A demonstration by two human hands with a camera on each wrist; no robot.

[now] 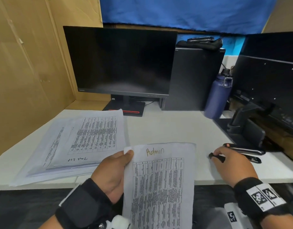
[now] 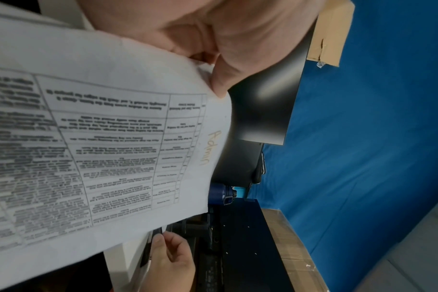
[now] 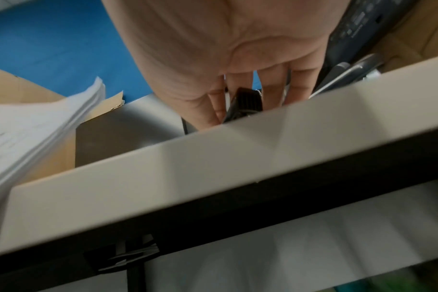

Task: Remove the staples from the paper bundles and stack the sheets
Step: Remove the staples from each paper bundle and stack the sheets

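Left hand (image 1: 115,172) pinches paper bundle (image 1: 160,184); right hand (image 1: 231,164) grips half-hidden black tool (image 1: 216,157).

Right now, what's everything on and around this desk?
"Admin" paper bundle: one, white, held over the desk's near edge.
Paper stack: one, white, desk left.
Small tool: one, black, desk right.
Stapler: one, black, just beyond the tool.
Monitor: one, black, desk back.
Computer tower: one, black, right of monitor.
Water bottle: one, dark blue, beside tower.
Desk: one, white.
Hands: left hand grips the bundle; right hand pinches the tool.
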